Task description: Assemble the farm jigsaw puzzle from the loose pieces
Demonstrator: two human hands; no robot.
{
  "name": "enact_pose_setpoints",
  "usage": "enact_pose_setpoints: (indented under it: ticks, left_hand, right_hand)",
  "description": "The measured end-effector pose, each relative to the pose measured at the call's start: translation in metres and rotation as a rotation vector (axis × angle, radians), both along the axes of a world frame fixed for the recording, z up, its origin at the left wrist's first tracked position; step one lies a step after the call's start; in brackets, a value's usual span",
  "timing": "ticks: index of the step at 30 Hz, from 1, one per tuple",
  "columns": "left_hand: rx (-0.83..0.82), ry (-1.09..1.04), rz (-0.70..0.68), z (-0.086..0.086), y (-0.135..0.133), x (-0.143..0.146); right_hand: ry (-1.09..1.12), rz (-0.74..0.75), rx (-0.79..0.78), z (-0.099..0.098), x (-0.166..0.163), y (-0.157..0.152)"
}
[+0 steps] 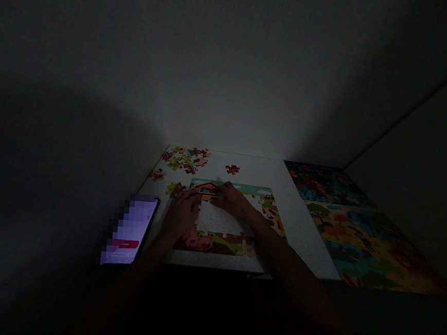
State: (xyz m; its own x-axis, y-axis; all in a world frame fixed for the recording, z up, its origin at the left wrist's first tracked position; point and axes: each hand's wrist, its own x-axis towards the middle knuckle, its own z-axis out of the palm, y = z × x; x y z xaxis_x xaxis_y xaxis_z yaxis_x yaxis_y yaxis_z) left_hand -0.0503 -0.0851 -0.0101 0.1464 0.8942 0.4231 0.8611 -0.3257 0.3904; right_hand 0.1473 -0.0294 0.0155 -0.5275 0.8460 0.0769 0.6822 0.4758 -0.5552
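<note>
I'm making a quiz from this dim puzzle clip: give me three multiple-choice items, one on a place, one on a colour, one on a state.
1. Where does the phone lie?
A. left of the unfinished puzzle
B. on the finished puzzles
C. at the far wall

2. What colour are the joined pieces under the fingertips?
A. red and white
B. plain black
C. purple

3. What state is the puzzle by the hands in?
A. complete
B. frame filled, middle bare
C. still boxed

Answers:
1 A, the lit screen sits at the table's left edge.
2 A, the left hand and right hand meet on a red-and-white barn piece.
3 B, white table shows inside the border.
</note>
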Motion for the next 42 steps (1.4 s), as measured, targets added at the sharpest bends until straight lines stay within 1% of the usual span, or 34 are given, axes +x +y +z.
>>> enact_pose_setpoints:
  ticks: [4, 8, 17, 24, 29, 33, 37, 42]
  left_hand:
    - [-0.008, -0.002, 0.003, 0.000, 0.000, 0.000]
    - [-0.017, 0.000, 0.001, 0.002, 0.000, 0.000]
    - [0.009, 0.044, 0.001, 0.002, 0.000, 0.001]
    - [0.014, 0.062, -0.016, 0.005, -0.001, 0.001]
    - [0.004, 0.064, -0.003, 0.005, -0.001, 0.001]
    - [0.013, 0.079, -0.008, 0.004, -0.001, 0.001]
    - [0.009, 0.079, -0.007, 0.005, -0.001, 0.001]
    - [0.004, 0.081, -0.017, 0.006, -0.002, 0.001]
  right_hand:
    - [-0.022, -0.018, -0.011, 0.006, -0.001, -0.004]
    - [-0.056, 0.001, -0.010, 0.013, -0.002, -0.006]
    - [-0.132, 0.013, 0.019, 0.014, -0.003, -0.007]
    - [-0.189, 0.010, 0.050, 0.022, -0.006, -0.012]
    - [-0.190, 0.041, 0.087, 0.021, -0.006, -0.011]
    - [-0.225, 0.037, 0.118, 0.018, -0.007, -0.011]
    - [-0.236, 0.076, 0.154, 0.019, -0.007, -0.012]
    - [-0.242, 0.086, 0.146, 0.020, -0.006, -0.013]
